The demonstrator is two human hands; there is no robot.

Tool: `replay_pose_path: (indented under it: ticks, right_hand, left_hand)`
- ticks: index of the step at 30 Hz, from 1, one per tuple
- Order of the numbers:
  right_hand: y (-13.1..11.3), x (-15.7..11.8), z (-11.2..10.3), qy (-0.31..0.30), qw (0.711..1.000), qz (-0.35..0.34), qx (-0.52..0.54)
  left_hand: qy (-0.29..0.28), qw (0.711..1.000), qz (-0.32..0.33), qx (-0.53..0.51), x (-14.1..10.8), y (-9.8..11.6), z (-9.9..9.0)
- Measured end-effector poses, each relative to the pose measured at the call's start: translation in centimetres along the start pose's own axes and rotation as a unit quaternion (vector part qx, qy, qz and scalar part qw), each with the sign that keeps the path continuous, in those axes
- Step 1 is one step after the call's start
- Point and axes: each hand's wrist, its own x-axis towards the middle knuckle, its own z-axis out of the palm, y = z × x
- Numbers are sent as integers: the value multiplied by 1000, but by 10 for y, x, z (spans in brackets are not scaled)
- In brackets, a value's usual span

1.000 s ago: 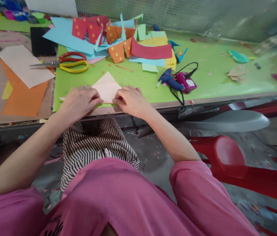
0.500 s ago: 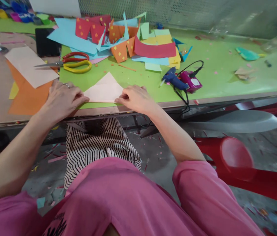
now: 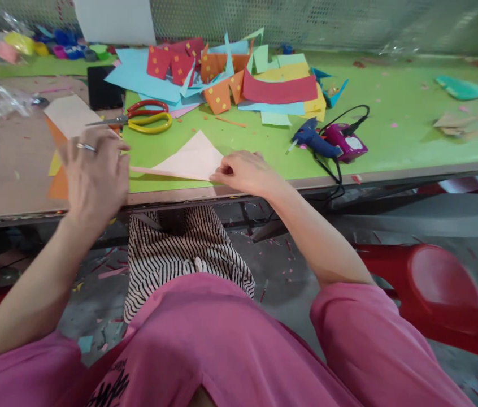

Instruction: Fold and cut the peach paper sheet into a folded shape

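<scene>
A pale pink sheet of paper [image 3: 194, 158], folded to a triangle, lies at the table's front edge with its peak pointing away from me. My right hand [image 3: 243, 172] pinches its right corner between thumb and bent fingers. The paper's narrow left corner reaches toward my left hand [image 3: 97, 169], which is lifted off it, fingers loosely bent and apart, slightly blurred. Under and behind that hand lie another pale sheet [image 3: 69, 113] and an orange sheet [image 3: 57, 189], both partly hidden. Scissors [image 3: 150, 117] with red and yellow handles rest just beyond, blades toward the left.
Cut coloured papers, among them a red strip [image 3: 279, 87], are heaped at the back. To the right sit a blue glue gun [image 3: 315, 138] and a purple box [image 3: 344, 141] with a black cable. A black flat object [image 3: 105, 87] lies behind the scissors. Red chair [image 3: 442, 277] at lower right.
My left hand has let go of the paper's left corner and risen, turning away from it; that corner now sticks out. My right hand keeps its pinch. The view has shifted slightly left.
</scene>
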Motion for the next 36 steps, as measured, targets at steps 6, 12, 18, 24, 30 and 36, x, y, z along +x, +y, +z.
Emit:
replay_pose_path:
  ticks: [6,12,18,24,30,36]
  right_hand:
    - [-1,0,-1,-1,1000,2,-2]
    - [10,-8,-3,-7,1000,-16,6]
    - [32,-18,6,18,1000,-7,22]
    - [54,-28,13,42,998,20,29]
    - [59,-46,10,64,995,73,17]
    - [62,-69,8,158,983,91,-31]
  left_hand:
    - [-96,966,233,-57,-20,56,42]
    - [-108,964,233,-62,-23,53,58]
    - [-111,964,233,-73,-24,53,54]
    - [-100,963,236,-80,-25,54,56]
    - [-85,964,242,-67,-25,54,56]
    - [-63,968,232,-75,-26,56,62]
